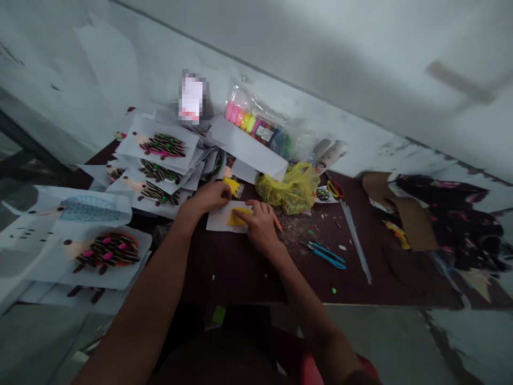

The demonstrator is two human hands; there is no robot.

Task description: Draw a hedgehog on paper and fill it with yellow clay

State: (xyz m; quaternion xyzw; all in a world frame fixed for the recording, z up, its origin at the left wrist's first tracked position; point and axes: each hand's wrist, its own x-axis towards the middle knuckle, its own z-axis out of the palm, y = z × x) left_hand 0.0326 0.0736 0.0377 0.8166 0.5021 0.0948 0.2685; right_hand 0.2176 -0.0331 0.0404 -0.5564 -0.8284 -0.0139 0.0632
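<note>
A small white sheet of paper (215, 220) lies on the table before me, with a flattened patch of yellow modelling clay (235, 219) on it. My right hand (262, 223) rests over the sheet's right side, fingers stretched out, the index finger pressing on the yellow patch. Beyond the sheet's top left edge is my left hand (214, 195), its fingers curled together against a yellow lump of clay (231, 185) in clear wrapping. The fingertips are partly hidden. An orange pencil-like stick (277, 223) lies just beside my right hand.
Paper sheets with hedgehog pictures (160, 144) are piled at left. Behind stand a yellow plastic bag (288, 190) and a bag of coloured clay (252, 123). Blue thread snips (326, 254), scissors (334, 189), clear sticks (356, 240) and cardboard (412, 224) lie at right.
</note>
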